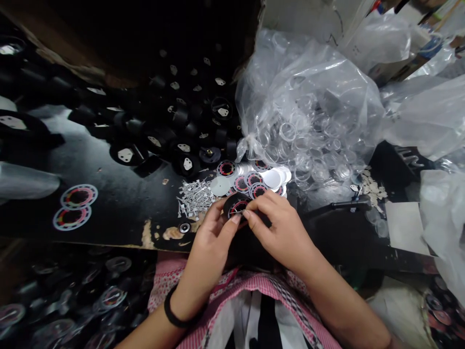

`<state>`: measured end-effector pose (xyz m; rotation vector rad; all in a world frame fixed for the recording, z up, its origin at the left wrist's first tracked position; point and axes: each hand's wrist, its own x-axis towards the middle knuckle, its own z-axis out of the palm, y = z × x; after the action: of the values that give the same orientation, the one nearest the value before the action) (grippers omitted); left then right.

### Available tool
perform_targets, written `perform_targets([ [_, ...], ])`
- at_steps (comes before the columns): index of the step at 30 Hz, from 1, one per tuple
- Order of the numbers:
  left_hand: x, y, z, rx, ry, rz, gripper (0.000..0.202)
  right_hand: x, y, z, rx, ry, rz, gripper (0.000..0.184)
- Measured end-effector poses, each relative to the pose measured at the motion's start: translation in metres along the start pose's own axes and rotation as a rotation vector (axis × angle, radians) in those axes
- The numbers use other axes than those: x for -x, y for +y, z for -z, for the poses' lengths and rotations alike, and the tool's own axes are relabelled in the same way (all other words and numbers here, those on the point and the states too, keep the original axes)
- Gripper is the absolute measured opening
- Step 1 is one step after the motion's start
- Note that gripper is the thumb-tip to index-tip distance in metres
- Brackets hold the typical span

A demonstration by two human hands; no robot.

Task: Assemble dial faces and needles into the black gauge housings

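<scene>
My left hand [214,235] is wrapped around a black round gauge [236,204] with a red-and-white printed dial, its face tilted up toward me. Over that dial, my right hand [278,224] is closed in a pinch on a thin pale gauge needle [238,211]; the fingertips partly hide it. Just beyond my left fingers lies a heap of small white needles [196,198]. Behind the gauge, loose printed dial discs [254,182] and plain white discs [273,178] overlap in a pile. A small black-and-silver round part [184,227] rests near the table edge.
Many black gauge housings [187,164] crowd the back left. A clear plastic bag [308,97] of transparent rings bulges at the back right. Two dial discs [74,218] lie at left on the black table [119,223]. Finished-looking gauges [111,296] fill the space below its edge.
</scene>
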<state>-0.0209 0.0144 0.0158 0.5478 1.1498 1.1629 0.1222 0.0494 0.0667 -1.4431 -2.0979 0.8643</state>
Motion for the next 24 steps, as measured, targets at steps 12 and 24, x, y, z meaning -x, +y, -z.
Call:
perform_targets([
  [12, 0.011, 0.022, 0.0, -0.318, 0.097, -0.22, 0.026, 0.009, -0.01, -0.006, -0.164, 0.019, -0.022, 0.02],
  [24, 0.021, 0.019, 0.012, -0.495, 0.158, -0.27, 0.03, 0.007, -0.014, -0.01, -0.245, 0.021, -0.122, 0.027],
])
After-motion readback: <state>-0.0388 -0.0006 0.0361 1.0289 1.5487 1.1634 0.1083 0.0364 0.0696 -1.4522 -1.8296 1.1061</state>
